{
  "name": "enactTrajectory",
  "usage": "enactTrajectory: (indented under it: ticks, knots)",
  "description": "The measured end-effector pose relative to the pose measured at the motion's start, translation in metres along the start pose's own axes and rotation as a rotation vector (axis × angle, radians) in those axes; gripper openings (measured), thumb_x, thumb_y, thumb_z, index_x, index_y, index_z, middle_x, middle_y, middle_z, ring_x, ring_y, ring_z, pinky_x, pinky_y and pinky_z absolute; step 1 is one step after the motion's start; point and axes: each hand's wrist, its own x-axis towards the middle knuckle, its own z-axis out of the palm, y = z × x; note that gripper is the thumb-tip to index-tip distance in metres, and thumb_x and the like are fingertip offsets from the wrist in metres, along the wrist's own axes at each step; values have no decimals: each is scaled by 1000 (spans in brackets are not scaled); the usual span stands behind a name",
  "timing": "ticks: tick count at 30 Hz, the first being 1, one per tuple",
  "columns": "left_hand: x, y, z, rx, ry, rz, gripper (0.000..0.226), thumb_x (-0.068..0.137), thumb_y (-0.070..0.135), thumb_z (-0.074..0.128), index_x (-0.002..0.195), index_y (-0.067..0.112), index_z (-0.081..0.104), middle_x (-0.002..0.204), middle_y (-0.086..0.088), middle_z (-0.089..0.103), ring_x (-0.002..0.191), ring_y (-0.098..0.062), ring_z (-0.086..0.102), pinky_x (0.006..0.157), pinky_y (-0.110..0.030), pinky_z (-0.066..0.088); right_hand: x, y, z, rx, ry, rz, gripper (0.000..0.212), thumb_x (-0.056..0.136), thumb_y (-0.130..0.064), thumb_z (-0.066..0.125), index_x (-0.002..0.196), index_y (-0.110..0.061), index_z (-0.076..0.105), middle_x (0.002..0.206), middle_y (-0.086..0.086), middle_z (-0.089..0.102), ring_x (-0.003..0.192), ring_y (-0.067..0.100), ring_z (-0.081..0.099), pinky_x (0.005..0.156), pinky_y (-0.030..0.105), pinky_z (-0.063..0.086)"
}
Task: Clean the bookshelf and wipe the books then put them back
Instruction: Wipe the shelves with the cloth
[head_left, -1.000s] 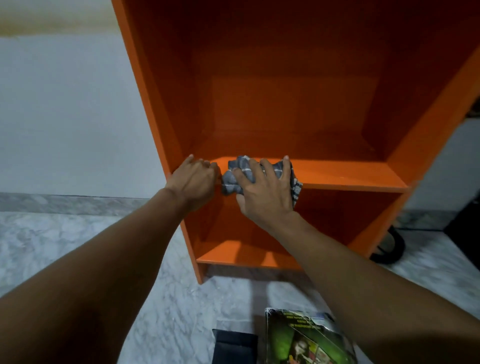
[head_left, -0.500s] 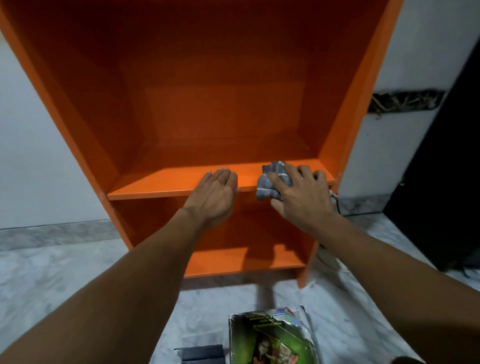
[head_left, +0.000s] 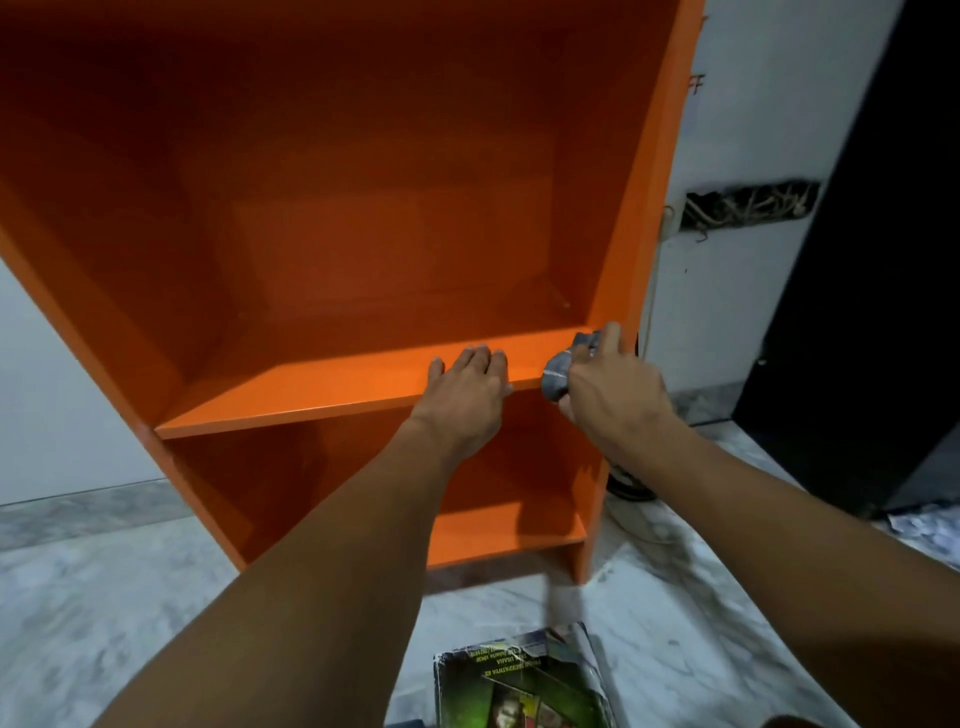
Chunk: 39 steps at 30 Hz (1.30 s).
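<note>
Head view: orange bookshelf fills the frame, empty, with its middle shelf board as the reference for everything below. That board's long axis runs left-right, and its front edge tilts up toward the right in this shot. Marble floor lies below the shelf board, with a green-covered book lying flat on it, well apart from the shelves and not yet back in. Right hand is at the far right end of the shelf board, right against the right side panel, clenched around a bunched grey cloth that touches the board's front edge. Left hand rests flat on the same front edge just left of the cloth, fingers loose and holding nothing, likely steadying the unit. Key relation: the cloth sits at the right end of its travel, so all unwiped length lies to its left, along the board's long axis. My read is the next stroke runs leftward or deeper toward the back panel, and the left hand sits directly in that path, so it needs to shift first.
</note>
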Motion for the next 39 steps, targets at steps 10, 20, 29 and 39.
enactTrajectory:
  ticks: [10,20,29,39]
  knots:
    - [-2,4,-2,-58,-32,-56,48,107,24,28,152,9,21,160,-11,21,150,-26,12,113,-61,19,-7,0,-29,-39,-254,-80,29,97,-28,50,123,-16,56,122,10,58,109,30,58,73,35,48]
    - [1,6,-14,-135,-71,-100,32,101,20,43,132,11,46,139,-10,43,135,-33,38,106,-64,27,-40,32,-25,883,-547,73,38,82,-30,64,53,-20,44,46,-7,44,44,9,40,49,23,30]
    - [-45,-6,-32,-899,44,-56,35,82,12,51,107,17,76,109,-5,73,106,-23,66,94,-46,54,-35,3,-14,1807,-737,265,24,86,-13,54,105,0,62,85,20,63,68,31,62,64,35,54]
    - [-86,-7,55,-993,-57,-345,26,95,18,64,71,11,55,70,-8,53,65,-23,50,62,-33,42,-49,-28,52,1724,-793,247,26,89,-17,62,106,3,63,76,16,70,58,25,67,55,31,55]
